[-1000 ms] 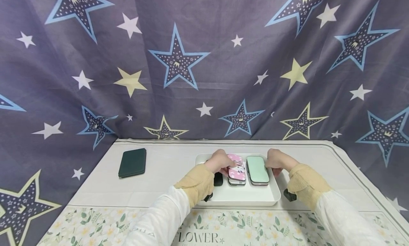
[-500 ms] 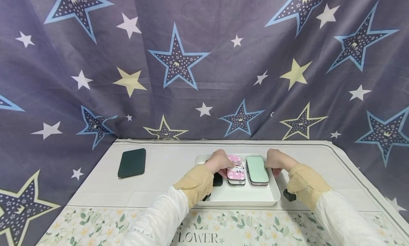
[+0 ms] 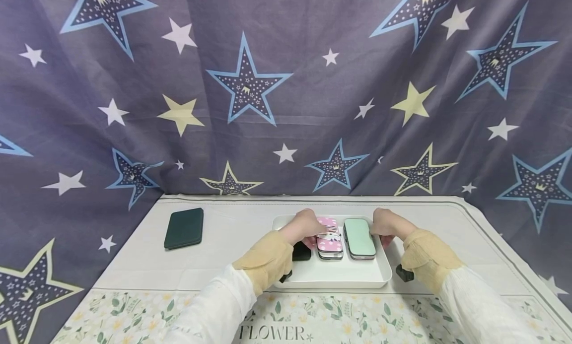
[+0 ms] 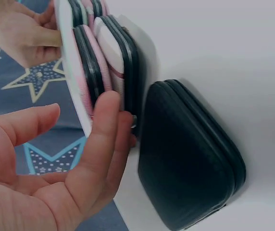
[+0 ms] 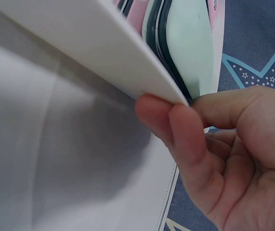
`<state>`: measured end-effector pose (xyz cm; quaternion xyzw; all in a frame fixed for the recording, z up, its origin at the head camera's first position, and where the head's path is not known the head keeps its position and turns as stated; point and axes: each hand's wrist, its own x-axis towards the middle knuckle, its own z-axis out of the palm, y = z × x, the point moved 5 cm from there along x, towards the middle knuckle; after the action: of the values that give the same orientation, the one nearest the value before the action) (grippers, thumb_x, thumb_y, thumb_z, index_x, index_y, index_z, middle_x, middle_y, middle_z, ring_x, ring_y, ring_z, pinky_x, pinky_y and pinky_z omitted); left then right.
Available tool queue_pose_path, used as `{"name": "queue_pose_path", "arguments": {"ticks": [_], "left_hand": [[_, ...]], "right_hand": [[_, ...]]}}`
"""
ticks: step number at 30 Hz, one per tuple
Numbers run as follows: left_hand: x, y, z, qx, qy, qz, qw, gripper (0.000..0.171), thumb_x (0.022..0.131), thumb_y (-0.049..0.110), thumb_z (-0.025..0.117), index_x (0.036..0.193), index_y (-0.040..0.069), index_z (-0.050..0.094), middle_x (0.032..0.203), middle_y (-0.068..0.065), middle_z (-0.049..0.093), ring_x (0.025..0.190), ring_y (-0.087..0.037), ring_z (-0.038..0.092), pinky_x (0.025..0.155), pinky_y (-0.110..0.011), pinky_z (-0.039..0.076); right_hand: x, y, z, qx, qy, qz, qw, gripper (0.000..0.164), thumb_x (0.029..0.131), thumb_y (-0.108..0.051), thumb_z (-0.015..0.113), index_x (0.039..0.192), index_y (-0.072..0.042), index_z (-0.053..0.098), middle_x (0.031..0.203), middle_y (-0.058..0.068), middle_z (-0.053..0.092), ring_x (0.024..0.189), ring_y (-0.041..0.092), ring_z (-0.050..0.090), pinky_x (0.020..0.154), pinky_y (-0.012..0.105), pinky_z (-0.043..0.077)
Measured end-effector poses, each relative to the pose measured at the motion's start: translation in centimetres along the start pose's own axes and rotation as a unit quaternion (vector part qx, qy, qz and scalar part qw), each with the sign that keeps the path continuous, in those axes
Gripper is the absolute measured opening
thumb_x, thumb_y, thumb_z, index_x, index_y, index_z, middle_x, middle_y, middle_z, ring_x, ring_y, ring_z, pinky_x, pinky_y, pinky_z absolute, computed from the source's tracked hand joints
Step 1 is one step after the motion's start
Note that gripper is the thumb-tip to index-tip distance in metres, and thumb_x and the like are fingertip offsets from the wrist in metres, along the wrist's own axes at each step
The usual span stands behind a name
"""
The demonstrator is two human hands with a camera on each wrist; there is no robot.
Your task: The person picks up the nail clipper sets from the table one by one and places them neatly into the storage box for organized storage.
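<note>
In the head view a pink patterned case (image 3: pixel 329 244) with rounded corners lies on a whitish case (image 3: pixel 330 256) inside a white tray (image 3: pixel 348 284). My left hand (image 3: pixel 305 225) is at the pair's left side; in the left wrist view its fingertips (image 4: pixel 108 103) touch them and the thumb stands apart. A black case (image 4: pixel 185 159) lies beside that hand in the tray, partly hidden in the head view. My right hand (image 3: pixel 387 226) pinches the tray's right rim, thumb inside and fingers outside. Close to it sits a mint green case (image 3: pixel 360 238) on a pinkish one.
A dark green case (image 3: pixel 183 228) lies on the pale table cover (image 3: pixel 237 264), left of the tray. A floral printed mat (image 3: pixel 147 309) runs along the front. Behind the table hangs a star-patterned curtain (image 3: pixel 286 115).
The pink case has shifted slightly toward me on its stack. My left wrist has swung a little left, baring more of the black case. My right hand keeps its hold on the rim.
</note>
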<state>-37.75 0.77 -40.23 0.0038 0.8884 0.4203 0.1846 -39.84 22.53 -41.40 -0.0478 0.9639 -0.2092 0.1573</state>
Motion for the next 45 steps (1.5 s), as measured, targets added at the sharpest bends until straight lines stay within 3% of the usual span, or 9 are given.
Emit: {"name": "queue_pose_path", "arguments": {"ticks": [7,9,12,15,19,22,26,37,45], "left_hand": [[-1.8,0.5,-1.6,0.006,-0.006,0.031,0.9995,0.032,0.088,0.021,0.066,0.096,-0.005,0.049,0.082,-0.020,0.058,0.063,-0.034,0.068,0.054,-0.036,0.058],[-2.4,0.5,-2.0,0.017,-0.006,0.044,0.9989,0.040,0.089,0.024,0.065,0.107,-0.009,0.049,0.086,-0.020,0.058,0.070,-0.035,0.069,0.053,-0.035,0.058],[-3.2,0.4,-2.7,0.058,0.001,0.060,0.9965,0.056,0.091,0.029,0.062,0.128,-0.011,0.045,0.113,-0.025,0.057,0.071,-0.033,0.069,0.054,-0.033,0.058],[-4.0,0.4,-3.4,0.087,0.009,0.073,0.9935,0.066,0.091,0.032,0.061,0.139,-0.007,0.038,0.136,-0.026,0.044,0.069,-0.031,0.069,0.053,-0.032,0.057],[-5.0,0.3,-4.5,0.117,0.025,0.094,0.9883,0.069,0.091,0.036,0.060,0.141,-0.004,0.036,0.131,-0.025,0.051,0.067,-0.031,0.069,0.055,-0.034,0.057],[-6.0,0.2,-5.6,0.165,0.067,0.116,0.9771,0.071,0.090,0.039,0.060,0.141,-0.004,0.036,0.127,-0.023,0.056,0.093,-0.032,0.067,0.080,-0.040,0.056],[-7.4,0.0,-6.9,0.219,0.124,0.141,0.9574,0.073,0.090,0.039,0.060,0.141,-0.007,0.035,0.137,-0.025,0.048,0.127,-0.036,0.045,0.105,-0.045,0.039],[-9.0,-2.2,-9.4,0.290,0.208,0.190,0.9145,0.067,0.091,0.033,0.060,0.139,-0.008,0.036,0.136,-0.027,0.046,0.128,-0.042,0.042,0.105,-0.049,0.038],[-8.3,-5.5,-12.3,0.298,0.244,0.195,0.9021,0.065,0.094,0.032,0.057,0.140,-0.008,0.034,0.138,-0.029,0.041,0.129,-0.044,0.037,0.104,-0.057,0.035]], "right_hand": [[0.1,0.0,-0.1,-0.001,0.000,0.001,1.000,0.005,0.078,0.001,0.052,0.075,0.003,0.054,0.050,0.010,0.058,0.038,0.013,0.058,0.041,0.024,0.051],[0.1,0.0,0.0,0.001,0.000,0.000,1.000,0.005,0.078,0.001,0.052,0.074,0.003,0.054,0.049,0.009,0.057,0.037,0.013,0.057,0.041,0.024,0.051],[0.1,-0.1,0.1,0.003,0.001,0.000,1.000,0.005,0.078,0.001,0.051,0.074,0.002,0.054,0.049,0.009,0.057,0.037,0.013,0.057,0.040,0.024,0.051],[0.0,-0.1,0.1,0.005,-0.001,0.000,1.000,0.005,0.077,0.000,0.051,0.075,0.003,0.054,0.049,0.009,0.057,0.037,0.012,0.057,0.041,0.024,0.051],[-0.1,0.0,0.1,0.002,-0.001,0.003,1.000,0.004,0.077,0.001,0.051,0.075,0.003,0.054,0.050,0.009,0.057,0.037,0.012,0.057,0.041,0.024,0.051],[0.0,0.0,0.1,0.000,0.001,0.003,1.000,0.005,0.078,0.001,0.051,0.075,0.003,0.054,0.050,0.009,0.057,0.037,0.012,0.057,0.040,0.023,0.050],[-0.1,0.1,0.0,0.000,0.000,0.005,1.000,0.004,0.078,0.001,0.051,0.075,0.003,0.054,0.051,0.009,0.057,0.037,0.012,0.057,0.040,0.023,0.050],[0.1,0.3,0.0,-0.006,0.002,-0.004,1.000,0.008,0.078,0.000,0.051,0.070,0.000,0.054,0.047,0.006,0.056,0.036,0.010,0.055,0.040,0.022,0.050],[0.1,0.4,0.1,-0.002,-0.005,-0.001,1.000,0.007,0.078,-0.001,0.051,0.076,0.003,0.056,0.050,0.009,0.058,0.038,0.012,0.057,0.041,0.024,0.051]]}}
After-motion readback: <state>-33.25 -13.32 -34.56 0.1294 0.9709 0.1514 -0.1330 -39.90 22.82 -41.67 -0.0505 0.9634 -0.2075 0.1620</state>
